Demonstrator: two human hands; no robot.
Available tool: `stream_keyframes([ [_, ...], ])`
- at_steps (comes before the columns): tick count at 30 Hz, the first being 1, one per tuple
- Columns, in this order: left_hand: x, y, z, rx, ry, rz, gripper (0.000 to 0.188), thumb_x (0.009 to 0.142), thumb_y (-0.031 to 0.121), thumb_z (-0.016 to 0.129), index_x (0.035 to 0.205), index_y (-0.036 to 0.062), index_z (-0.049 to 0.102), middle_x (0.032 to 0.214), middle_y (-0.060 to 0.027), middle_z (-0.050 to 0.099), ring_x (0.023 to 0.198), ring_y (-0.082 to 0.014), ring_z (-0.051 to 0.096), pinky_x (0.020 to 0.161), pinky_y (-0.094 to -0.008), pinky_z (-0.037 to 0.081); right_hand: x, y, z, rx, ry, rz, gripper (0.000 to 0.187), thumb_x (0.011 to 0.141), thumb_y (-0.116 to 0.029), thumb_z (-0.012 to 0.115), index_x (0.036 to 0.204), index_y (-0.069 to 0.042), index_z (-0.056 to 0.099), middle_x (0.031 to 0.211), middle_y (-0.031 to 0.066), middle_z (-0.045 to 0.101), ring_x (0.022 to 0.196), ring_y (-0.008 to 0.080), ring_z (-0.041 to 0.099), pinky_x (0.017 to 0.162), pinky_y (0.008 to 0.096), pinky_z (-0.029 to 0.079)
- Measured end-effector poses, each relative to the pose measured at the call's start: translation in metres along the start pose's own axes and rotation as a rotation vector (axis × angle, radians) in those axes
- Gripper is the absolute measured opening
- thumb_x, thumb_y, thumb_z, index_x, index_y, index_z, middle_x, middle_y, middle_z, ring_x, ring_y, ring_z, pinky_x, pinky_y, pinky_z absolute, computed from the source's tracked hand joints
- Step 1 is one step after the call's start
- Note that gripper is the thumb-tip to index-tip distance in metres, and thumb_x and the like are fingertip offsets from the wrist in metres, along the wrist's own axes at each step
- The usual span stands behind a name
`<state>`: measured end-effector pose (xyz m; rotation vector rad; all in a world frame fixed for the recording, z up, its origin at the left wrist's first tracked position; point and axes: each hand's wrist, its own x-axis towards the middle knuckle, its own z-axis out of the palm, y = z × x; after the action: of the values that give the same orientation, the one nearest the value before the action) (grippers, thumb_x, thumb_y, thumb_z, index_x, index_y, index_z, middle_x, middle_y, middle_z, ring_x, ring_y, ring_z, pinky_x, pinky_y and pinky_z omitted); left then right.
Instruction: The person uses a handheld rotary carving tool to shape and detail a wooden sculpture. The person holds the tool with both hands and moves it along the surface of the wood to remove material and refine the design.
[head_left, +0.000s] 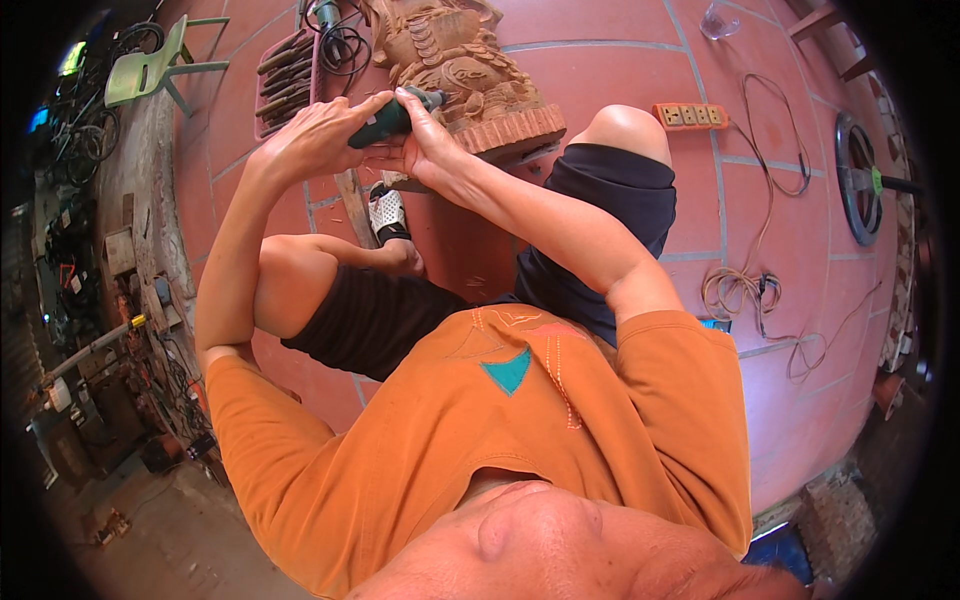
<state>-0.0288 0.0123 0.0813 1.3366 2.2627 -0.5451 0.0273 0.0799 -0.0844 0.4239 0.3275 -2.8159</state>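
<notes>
Both my hands hold a dark green hand-held rotary tool (385, 120) against a carved wooden figure (455, 60) that stands on a wooden base (515, 130) on the red tiled floor. My left hand (315, 135) wraps the rear of the tool's body. Around the tool's front end, my right hand (425, 140) grips close to the carving's lower left side. The tool's tip is hidden behind my fingers. I sit with my knees bent, one on each side of the carving.
A tray of chisels (283, 80) lies on the floor left of the carving, with a green plastic chair (150, 65) beyond. An orange power strip (690, 115) and loose cables (745, 285) lie to the right. A round metal wheel (858, 180) lies at the far right, clutter along the left.
</notes>
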Motion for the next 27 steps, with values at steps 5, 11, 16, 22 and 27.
stream_keyframes([
  [5, 0.003, -0.003, 0.002, -0.015, -0.009, -0.014, 0.081, 0.069, 0.011, 0.065, 0.142, 0.0209, 0.032, 0.089, -0.0207, 0.057, 0.081, -0.0382, 0.058, 0.075, -0.0449, 0.046, 0.002, 0.001, -0.001, -0.008, 0.001, -0.014, 0.063, 0.086, -0.067, 0.04, 0.11, -0.01, 0.053, 0.097, 0.0121, 0.063, 0.083, 0.0293, 0.067, 0.078, 0.0459, 0.054],
  [11, 0.003, -0.007, 0.006, -0.015, 0.0, -0.014, 0.08, 0.069, 0.011, 0.065, 0.142, 0.0219, 0.032, 0.091, -0.0215, 0.057, 0.082, -0.0381, 0.058, 0.076, -0.0443, 0.046, 0.004, 0.002, -0.002, 0.005, 0.003, -0.006, 0.064, 0.086, -0.067, 0.042, 0.111, -0.009, 0.052, 0.098, 0.0122, 0.063, 0.083, 0.0303, 0.066, 0.077, 0.0465, 0.054],
  [16, -0.002, -0.002, 0.001, 0.015, 0.002, 0.003, 0.078, 0.072, 0.013, 0.069, 0.142, 0.0179, 0.033, 0.089, -0.0198, 0.058, 0.084, -0.0353, 0.059, 0.076, -0.0424, 0.046, 0.004, 0.004, -0.002, -0.008, -0.007, -0.011, 0.064, 0.086, -0.066, 0.043, 0.112, -0.009, 0.05, 0.099, 0.013, 0.062, 0.084, 0.0316, 0.066, 0.077, 0.0474, 0.054],
  [22, -0.006, -0.007, 0.006, -0.021, 0.029, -0.002, 0.083, 0.067, 0.01, 0.067, 0.142, 0.0221, 0.033, 0.092, -0.0203, 0.057, 0.083, -0.0378, 0.058, 0.075, -0.0448, 0.046, 0.0, 0.007, 0.001, -0.004, -0.004, 0.021, 0.064, 0.085, -0.065, 0.046, 0.113, -0.009, 0.051, 0.1, 0.014, 0.062, 0.089, 0.0328, 0.064, 0.081, 0.0509, 0.051],
  [27, -0.009, -0.01, 0.006, -0.034, 0.015, -0.009, 0.083, 0.067, 0.009, 0.068, 0.142, 0.0221, 0.032, 0.091, -0.0197, 0.058, 0.081, -0.0379, 0.059, 0.073, -0.0448, 0.047, 0.0, 0.009, 0.002, -0.004, -0.015, 0.033, 0.063, 0.084, -0.065, 0.047, 0.111, -0.008, 0.053, 0.099, 0.0145, 0.062, 0.091, 0.0337, 0.064, 0.082, 0.052, 0.05],
])
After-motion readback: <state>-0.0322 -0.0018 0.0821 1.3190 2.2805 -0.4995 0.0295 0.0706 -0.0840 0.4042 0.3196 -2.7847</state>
